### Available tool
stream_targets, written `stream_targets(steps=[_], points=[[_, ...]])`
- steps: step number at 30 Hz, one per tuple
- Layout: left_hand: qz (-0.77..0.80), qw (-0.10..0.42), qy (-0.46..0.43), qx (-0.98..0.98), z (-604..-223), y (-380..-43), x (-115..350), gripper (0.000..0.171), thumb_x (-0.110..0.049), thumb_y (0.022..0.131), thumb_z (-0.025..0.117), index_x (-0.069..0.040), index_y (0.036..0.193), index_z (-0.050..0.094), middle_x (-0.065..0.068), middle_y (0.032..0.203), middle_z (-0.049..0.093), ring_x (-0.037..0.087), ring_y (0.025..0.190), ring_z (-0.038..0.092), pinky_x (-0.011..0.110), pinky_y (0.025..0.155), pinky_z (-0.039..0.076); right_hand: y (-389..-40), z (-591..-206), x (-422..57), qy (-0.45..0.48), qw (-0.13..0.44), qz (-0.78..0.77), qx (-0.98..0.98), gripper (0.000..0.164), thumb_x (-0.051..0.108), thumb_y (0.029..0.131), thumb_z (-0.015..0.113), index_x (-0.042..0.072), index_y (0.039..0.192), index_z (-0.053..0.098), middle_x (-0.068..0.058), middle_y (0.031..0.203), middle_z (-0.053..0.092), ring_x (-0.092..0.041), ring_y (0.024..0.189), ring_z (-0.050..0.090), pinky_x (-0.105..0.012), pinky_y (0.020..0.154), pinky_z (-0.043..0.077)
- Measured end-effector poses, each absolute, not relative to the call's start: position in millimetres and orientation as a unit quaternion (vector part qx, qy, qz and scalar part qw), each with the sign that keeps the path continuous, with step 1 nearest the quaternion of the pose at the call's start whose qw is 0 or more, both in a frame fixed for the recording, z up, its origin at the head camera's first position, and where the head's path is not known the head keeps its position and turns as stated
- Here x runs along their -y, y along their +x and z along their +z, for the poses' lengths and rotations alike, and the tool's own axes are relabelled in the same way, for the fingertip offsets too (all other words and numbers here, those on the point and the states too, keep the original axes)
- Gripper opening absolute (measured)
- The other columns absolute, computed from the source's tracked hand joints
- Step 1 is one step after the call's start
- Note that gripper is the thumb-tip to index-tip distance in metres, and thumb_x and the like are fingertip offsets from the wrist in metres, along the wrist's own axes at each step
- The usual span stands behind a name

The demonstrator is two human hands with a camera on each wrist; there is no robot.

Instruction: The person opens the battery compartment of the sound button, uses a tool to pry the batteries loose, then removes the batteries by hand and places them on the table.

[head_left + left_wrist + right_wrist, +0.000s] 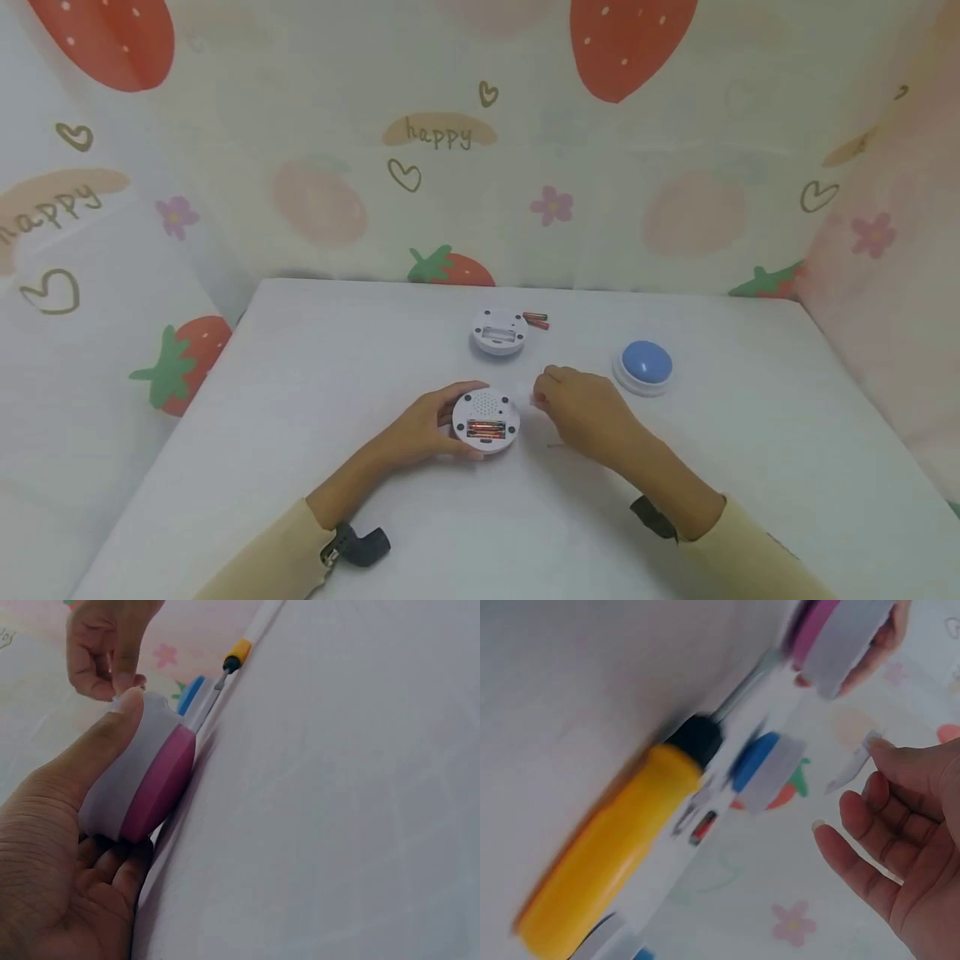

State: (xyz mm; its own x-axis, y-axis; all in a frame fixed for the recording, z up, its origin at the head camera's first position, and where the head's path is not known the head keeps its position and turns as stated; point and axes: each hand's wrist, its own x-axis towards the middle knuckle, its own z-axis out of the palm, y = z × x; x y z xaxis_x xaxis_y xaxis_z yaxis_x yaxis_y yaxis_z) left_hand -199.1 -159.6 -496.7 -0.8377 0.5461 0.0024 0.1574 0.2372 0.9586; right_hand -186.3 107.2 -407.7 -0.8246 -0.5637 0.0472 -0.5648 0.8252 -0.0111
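Observation:
My left hand holds a round push-button upside down by its rim, thumb on one side and fingers on the other. Its pink dome faces the table. Red batteries lie in its uncovered compartment, which faces up. To the right of it my right hand pinches a small white battery cover between thumb and finger, a little apart from the button. A screwdriver with a yellow handle lies on the table below the right hand, which hides most of it in the head view.
Farther back, a second push-button lies upside down with its battery slot bare. Two loose batteries are beside it. At the right a blue-domed push-button stands dome up. The white table ends at a strawberry-print curtain.

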Motion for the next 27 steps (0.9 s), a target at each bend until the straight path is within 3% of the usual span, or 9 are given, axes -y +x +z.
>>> stream_targets(steps=[6, 14, 27], points=[[0.568, 0.158, 0.233, -0.774, -497.3, -200.1, 160.1, 0.096, -0.023, 0.069, 0.096, -0.020, 0.151, 0.047, -0.006, 0.148, 0.053, 0.012, 0.137, 0.050, 0.028, 0.115, 0.038, -201.5, -419.7, -126.4, 0.271, -0.014, 0.033, 0.962, 0.017, 0.021, 0.097, 0.071, 0.012, 0.112, 0.070, 0.000, 0.107, 0.070, -0.014, 0.086, 0.064, -0.031, 0.084, 0.060], [0.575, 0.170, 0.224, -0.768, -497.7, -197.9, 159.5, 0.096, -0.024, 0.069, 0.096, -0.023, 0.151, 0.047, -0.006, 0.150, 0.051, 0.013, 0.139, 0.048, 0.030, 0.116, 0.038, -215.3, -433.1, -139.5, 0.276, -0.049, 0.051, 0.959, 0.009, 0.019, 0.098, 0.069, 0.012, 0.103, 0.071, 0.004, 0.085, 0.065, -0.011, 0.069, 0.053, -0.024, 0.067, 0.055], [0.569, 0.168, 0.222, -0.774, -496.7, -197.6, 160.2, 0.094, -0.024, 0.069, 0.096, -0.027, 0.150, 0.048, -0.008, 0.148, 0.052, 0.011, 0.138, 0.048, 0.031, 0.117, 0.036, -228.2, -436.7, -138.8, 0.239, -0.100, 0.067, 0.964, 0.010, 0.020, 0.096, 0.071, 0.014, 0.104, 0.070, 0.005, 0.079, 0.063, -0.013, 0.068, 0.054, -0.023, 0.067, 0.053]])
